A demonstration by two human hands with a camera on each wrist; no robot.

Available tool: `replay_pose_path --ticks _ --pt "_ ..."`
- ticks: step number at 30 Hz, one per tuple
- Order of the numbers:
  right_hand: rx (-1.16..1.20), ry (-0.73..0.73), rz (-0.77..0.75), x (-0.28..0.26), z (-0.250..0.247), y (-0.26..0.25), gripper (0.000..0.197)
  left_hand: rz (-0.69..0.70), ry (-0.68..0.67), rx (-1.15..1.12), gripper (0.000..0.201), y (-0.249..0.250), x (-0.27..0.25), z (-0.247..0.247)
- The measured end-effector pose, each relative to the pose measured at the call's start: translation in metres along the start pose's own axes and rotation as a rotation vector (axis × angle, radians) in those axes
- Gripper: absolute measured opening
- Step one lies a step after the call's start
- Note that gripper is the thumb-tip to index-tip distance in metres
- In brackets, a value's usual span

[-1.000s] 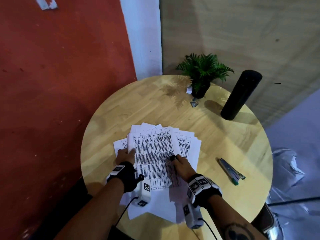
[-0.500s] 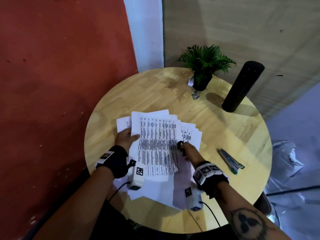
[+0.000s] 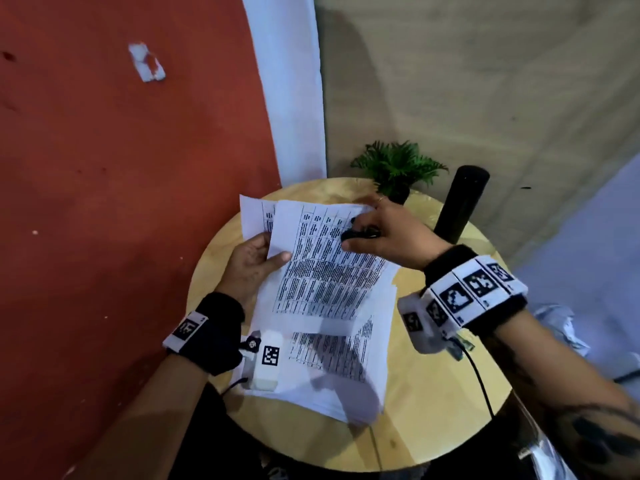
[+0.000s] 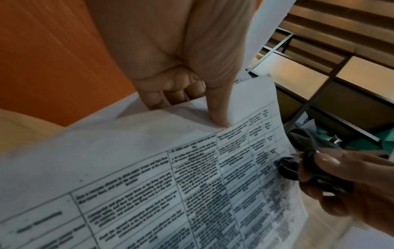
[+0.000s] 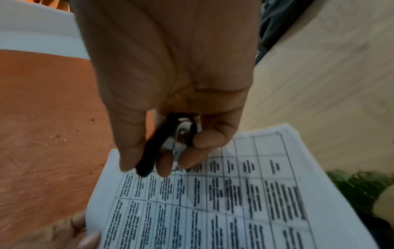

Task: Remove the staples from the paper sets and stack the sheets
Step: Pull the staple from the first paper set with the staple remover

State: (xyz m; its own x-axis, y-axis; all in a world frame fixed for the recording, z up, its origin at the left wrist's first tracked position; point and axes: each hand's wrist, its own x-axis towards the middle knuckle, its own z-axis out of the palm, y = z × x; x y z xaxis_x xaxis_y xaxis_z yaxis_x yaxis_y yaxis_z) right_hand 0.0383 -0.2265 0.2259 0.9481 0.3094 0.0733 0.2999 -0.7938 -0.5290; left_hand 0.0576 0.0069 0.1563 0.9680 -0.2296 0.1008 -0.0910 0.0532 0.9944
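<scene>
Head view: left hand (image 3: pixel 254 263) pinches a paper set (image 3: pixel 322 271) above the surface (image 3: pixel 433 393); right hand (image 3: pixel 384 233) grips a staple remover (image 3: pixel 360 233) at its top edge.

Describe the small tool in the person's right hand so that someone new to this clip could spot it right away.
On the round light wooden table a loose pile of white printed sheets lies; above it the left hand holds up a printed paper set. At that set's far corner the right hand pinches a small black staple remover with metal inside, the only dark, hard thing against the white paper.
</scene>
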Motion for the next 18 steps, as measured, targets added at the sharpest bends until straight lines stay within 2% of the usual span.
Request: replay_pose_path --ticks 4,7,8,10,11,12,13,15,18 --pt "-0.094 0.074 -0.029 -0.014 0.001 -0.019 0.026 0.056 0.054 0.072 0.028 0.006 -0.012 -0.002" --pt "-0.128 0.112 -0.060 -0.023 0.001 -0.032 0.024 0.155 0.185 0.189 0.023 0.017 -0.014 -0.004" --pt "-0.149 0.116 -0.073 -0.026 -0.001 -0.037 0.025 0.230 0.273 0.265 0.031 0.023 -0.013 -0.006" --pt "-0.186 0.117 -0.101 -0.031 -0.005 -0.042 0.028 0.417 0.446 0.517 0.068 0.038 -0.013 -0.009" --pt "-0.198 0.117 -0.113 -0.034 -0.008 -0.045 0.028 0.502 0.480 0.672 0.083 0.049 -0.013 -0.008" --pt "-0.208 0.123 -0.119 -0.036 -0.012 -0.048 0.027 0.548 0.469 0.814 0.089 0.060 -0.014 -0.006" --pt "-0.226 0.136 -0.129 -0.040 -0.015 -0.053 0.027 0.557 0.407 0.924 0.086 0.073 -0.015 -0.003" --pt "-0.273 0.151 -0.139 -0.045 -0.022 -0.060 0.027 0.523 0.259 1.046 0.064 0.090 -0.016 0.003" --pt "-0.325 0.148 -0.110 -0.053 -0.030 -0.064 0.028 0.524 0.146 1.088 0.035 0.096 -0.016 0.010"
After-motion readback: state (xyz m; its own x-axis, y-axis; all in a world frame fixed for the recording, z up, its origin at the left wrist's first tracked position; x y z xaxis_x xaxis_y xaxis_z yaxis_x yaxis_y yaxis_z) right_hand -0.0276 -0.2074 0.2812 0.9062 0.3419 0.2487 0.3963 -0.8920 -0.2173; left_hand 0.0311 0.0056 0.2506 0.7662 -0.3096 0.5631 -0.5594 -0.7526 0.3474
